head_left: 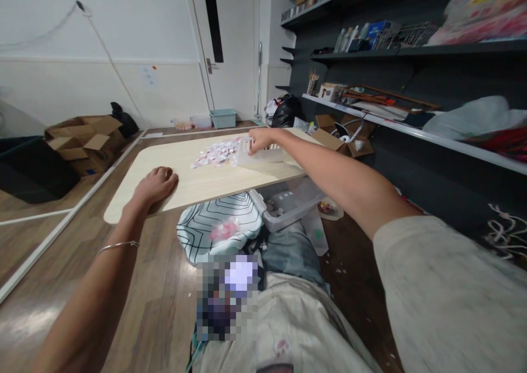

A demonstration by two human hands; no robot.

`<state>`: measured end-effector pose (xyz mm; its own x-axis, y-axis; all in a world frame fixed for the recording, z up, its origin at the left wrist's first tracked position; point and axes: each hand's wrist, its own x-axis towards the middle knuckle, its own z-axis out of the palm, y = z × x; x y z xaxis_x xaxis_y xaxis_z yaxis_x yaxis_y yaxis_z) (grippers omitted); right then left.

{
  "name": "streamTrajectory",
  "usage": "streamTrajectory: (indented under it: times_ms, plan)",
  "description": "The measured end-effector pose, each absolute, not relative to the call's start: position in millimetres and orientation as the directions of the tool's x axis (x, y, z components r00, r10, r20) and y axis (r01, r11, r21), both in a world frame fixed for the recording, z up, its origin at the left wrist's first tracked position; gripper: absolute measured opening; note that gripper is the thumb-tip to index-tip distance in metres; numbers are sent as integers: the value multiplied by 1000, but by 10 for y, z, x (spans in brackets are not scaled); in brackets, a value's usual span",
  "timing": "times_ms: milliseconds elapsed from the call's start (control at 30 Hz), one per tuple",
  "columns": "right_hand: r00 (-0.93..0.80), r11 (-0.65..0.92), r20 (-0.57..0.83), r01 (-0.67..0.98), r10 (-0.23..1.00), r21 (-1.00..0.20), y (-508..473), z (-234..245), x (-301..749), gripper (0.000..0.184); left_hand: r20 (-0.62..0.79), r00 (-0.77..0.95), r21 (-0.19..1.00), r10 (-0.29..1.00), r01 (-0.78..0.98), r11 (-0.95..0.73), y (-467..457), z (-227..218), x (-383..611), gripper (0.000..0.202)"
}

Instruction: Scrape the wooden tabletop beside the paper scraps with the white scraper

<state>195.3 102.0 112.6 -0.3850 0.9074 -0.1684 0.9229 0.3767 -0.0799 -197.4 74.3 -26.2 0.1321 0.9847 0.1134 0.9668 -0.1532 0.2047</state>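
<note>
My left hand (155, 185) rests palm down on the left part of the pale wooden tabletop (193, 189), its fingers loosely bent and nothing visible in them. On the far side, my right hand (262, 139) grips the rim of a white plastic basket (253, 154) with slots in its wall. The basket stands on the tabletop, and its inside is hidden from me. Right against its left side lies a spread pile of small white and pinkish pieces (220, 152). They are too small to name.
Below the table's near edge are a patterned cushion (218, 214) with pink bits on it and a clear plastic bin (288, 205) holding small pieces. Dark shelves (370, 60) line the right. Cardboard boxes (86, 137) and a black bin (35, 167) stand at left.
</note>
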Motion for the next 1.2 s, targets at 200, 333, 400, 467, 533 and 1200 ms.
streamTrajectory:
  times_ms: [200,333,400,467,533,1200]
  plan:
    - [-395,400,-172,917,903,-7,987,1130,1846,48,119,112,193,987,972,-134,764,-284,-2020,66]
    - [-514,526,-112,830,850,187,994,1077,1763,48,132,103,182,986,975,-127,788,-315,-2021,66]
    - [-544,558,-127,797,829,229,979,1069,1771,48,146,99,182,984,975,-126,787,-327,-2019,65]
    - [-564,585,-157,781,811,217,941,1076,1829,46,160,96,185,982,975,-125,781,-332,-2016,65]
    - [-570,596,-178,781,802,185,887,1089,1927,43,168,92,190,981,974,-124,770,-330,-2012,65]
    - [-327,350,-204,933,923,87,769,1167,2623,59,150,71,201,986,974,-100,739,-308,-1994,68]
